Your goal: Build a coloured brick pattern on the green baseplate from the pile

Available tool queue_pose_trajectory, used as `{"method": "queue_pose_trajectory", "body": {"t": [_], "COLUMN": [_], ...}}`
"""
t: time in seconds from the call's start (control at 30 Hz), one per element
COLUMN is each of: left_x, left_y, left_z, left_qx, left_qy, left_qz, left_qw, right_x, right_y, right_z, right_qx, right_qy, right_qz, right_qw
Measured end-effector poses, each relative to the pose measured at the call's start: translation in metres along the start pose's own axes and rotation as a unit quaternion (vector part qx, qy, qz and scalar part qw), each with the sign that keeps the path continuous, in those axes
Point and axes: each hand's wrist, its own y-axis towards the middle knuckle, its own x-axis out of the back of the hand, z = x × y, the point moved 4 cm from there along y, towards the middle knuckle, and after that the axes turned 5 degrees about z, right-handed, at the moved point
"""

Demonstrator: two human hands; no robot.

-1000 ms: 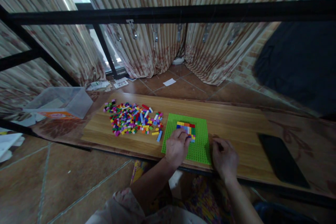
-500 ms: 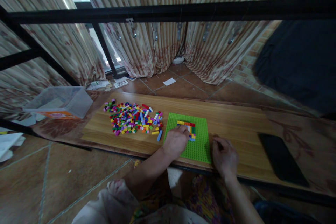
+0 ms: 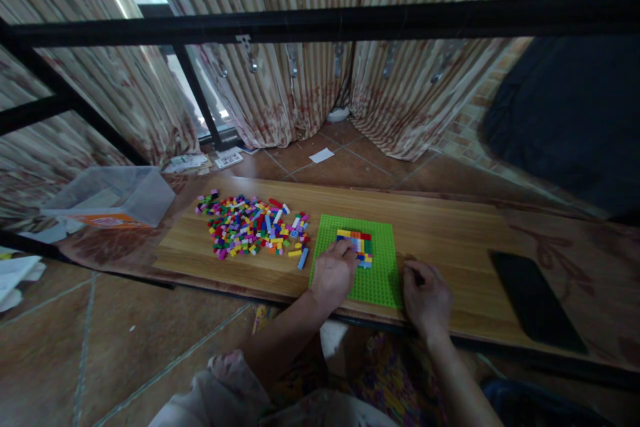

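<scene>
My left hand (image 3: 335, 272) reaches over the green studded baseplate (image 3: 377, 287), its fingers bunched together on the left part of a multicoloured patch of toy bricks (image 3: 367, 247). Those fingertips, and whatever small piece may be between them, are hidden from view. Yellow, orange, red, blue and white show in the patch. Just past the plate's right edge, my right hand (image 3: 428, 297) rests on the wooden board with its fingers curled in and no object visible in it.
A heap of loose toy bricks (image 3: 255, 227) spreads left of the plate, with a long light-blue brick (image 3: 303, 258) at its near edge. Further left stands a clear plastic bin (image 3: 150, 197). A black flat slab (image 3: 535, 300) lies at the right; a dark metal rail (image 3: 310, 25) crosses behind.
My left fingers have shifted very slightly on the brick patch, baring a little more of its upper left. My right hand stays where it was.
</scene>
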Motion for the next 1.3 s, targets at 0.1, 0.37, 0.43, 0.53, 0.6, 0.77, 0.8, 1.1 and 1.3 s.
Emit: {"method": "queue_pose_trajectory", "body": {"t": [0.1, 0.37, 0.43, 0.53, 0.6, 0.77, 0.8, 1.1, 1.3], "left_x": [-0.002, 0.003, 0.004, 0.002, -0.001, -0.003, -0.003, -0.007, -0.01], "left_y": [-0.003, -0.014, -0.021, -0.028, -0.029, -0.029, -0.029, -0.027, -0.024], "left_z": [-0.002, 0.001, -0.002, -0.009, -0.012, -0.014, -0.014, -0.018, -0.025], "left_qx": [0.011, 0.019, 0.011, -0.007, -0.011, 0.004, 0.006, 0.009, -0.006], "left_qy": [-0.001, -0.03, -0.026, -0.003, 0.015, 0.038, 0.039, 0.094, 0.148], "left_qz": [-0.009, -0.046, -0.053, -0.041, -0.027, -0.012, -0.01, 0.012, 0.019], "left_qw": [1.0, 0.998, 0.998, 0.999, 0.999, 0.999, 0.999, 0.995, 0.989], "right_x": [0.0, 0.001, 0.001, 0.001, 0.0, -0.001, -0.001, -0.001, -0.001], "right_y": [0.0, -0.001, -0.001, -0.001, -0.001, -0.001, -0.001, -0.001, -0.002], "right_z": [0.0, 0.002, 0.003, 0.002, 0.001, 0.0, 0.0, -0.001, 0.0], "right_qx": [0.006, 0.005, 0.005, 0.001, 0.0, 0.006, 0.008, 0.011, 0.016], "right_qy": [-0.002, 0.008, 0.008, 0.002, -0.004, -0.009, -0.007, -0.006, -0.008], "right_qz": [-0.004, -0.005, -0.006, -0.007, -0.004, -0.003, -0.006, -0.002, -0.004], "right_qw": [1.0, 1.0, 1.0, 1.0, 1.0, 1.0, 1.0, 1.0, 1.0]}}
